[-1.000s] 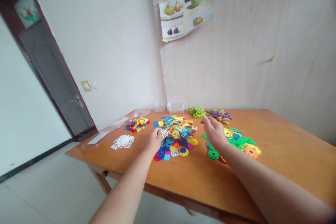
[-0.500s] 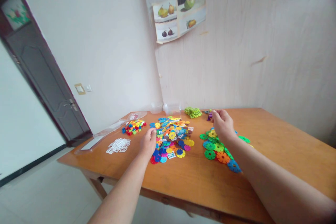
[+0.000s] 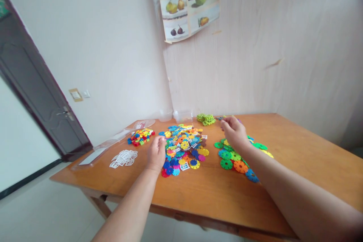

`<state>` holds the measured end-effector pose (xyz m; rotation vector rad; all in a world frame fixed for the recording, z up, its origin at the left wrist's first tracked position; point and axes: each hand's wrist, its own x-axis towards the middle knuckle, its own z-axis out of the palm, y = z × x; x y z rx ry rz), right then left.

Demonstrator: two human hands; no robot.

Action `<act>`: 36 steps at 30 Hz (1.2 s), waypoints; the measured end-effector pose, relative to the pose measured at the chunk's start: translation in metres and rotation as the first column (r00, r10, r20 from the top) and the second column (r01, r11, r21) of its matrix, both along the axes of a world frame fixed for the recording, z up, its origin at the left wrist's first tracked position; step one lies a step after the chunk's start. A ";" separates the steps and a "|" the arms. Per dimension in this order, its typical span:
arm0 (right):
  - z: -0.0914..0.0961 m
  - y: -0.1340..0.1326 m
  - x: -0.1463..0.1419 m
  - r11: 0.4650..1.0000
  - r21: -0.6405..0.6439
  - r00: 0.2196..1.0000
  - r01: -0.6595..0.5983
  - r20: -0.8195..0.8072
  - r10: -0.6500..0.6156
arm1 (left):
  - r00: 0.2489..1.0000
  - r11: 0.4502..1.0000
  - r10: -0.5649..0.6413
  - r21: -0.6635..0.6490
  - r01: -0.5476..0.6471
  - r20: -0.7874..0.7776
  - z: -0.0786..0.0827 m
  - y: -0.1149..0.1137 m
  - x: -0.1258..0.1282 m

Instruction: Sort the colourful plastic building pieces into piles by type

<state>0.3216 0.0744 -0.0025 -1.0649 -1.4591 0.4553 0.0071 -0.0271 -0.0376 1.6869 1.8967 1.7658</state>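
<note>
Since your right hand [image 3: 235, 133] swung farther out from mixed pile [image 3: 184, 145], orange disc [image 3: 237, 165] and blue disc [image 3: 252, 175] right of pile sit uncovered, way clearer view imo. Left hand [image 3: 155, 153] by pile's left edge. Both curled, can't tell if gripping anything.

You have two hands, your left hand [image 3: 157, 154] and right hand [image 3: 235, 133], one wooden table [image 3: 193, 193], and five heaps in plain view: one of small bricks [image 3: 141, 137], one of white window pieces [image 3: 124, 158], one of small notched discs [image 3: 184, 151] mixed with window pieces, one of large notched discs [image 3: 235, 157], one of lime-green pieces [image 3: 206, 119]. You can see part of a sixth heap [image 3: 219, 118], its pieces, like the others', overlapping too much to count. Around you are one poster [image 3: 190, 11] of four fruit pictures, two switch plates [image 3: 75, 95] and one door [image 3: 27, 75].
</note>
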 end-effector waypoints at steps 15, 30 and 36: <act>-0.002 -0.077 -0.046 0.937 -0.102 0.575 -0.333 0.766 0.288 | 0.913 0.880 0.314 -0.281 -0.383 -0.259 0.015 -0.005 -0.010; -0.014 -0.077 -0.061 0.937 -0.160 0.517 -0.311 0.799 0.308 | 0.947 0.897 0.250 -0.321 -0.305 -0.202 0.010 0.000 -0.011; -0.014 -0.071 -0.064 0.921 -0.189 0.606 -0.339 0.705 0.368 | 0.952 0.904 0.243 -0.313 -0.291 -0.186 0.009 0.001 -0.011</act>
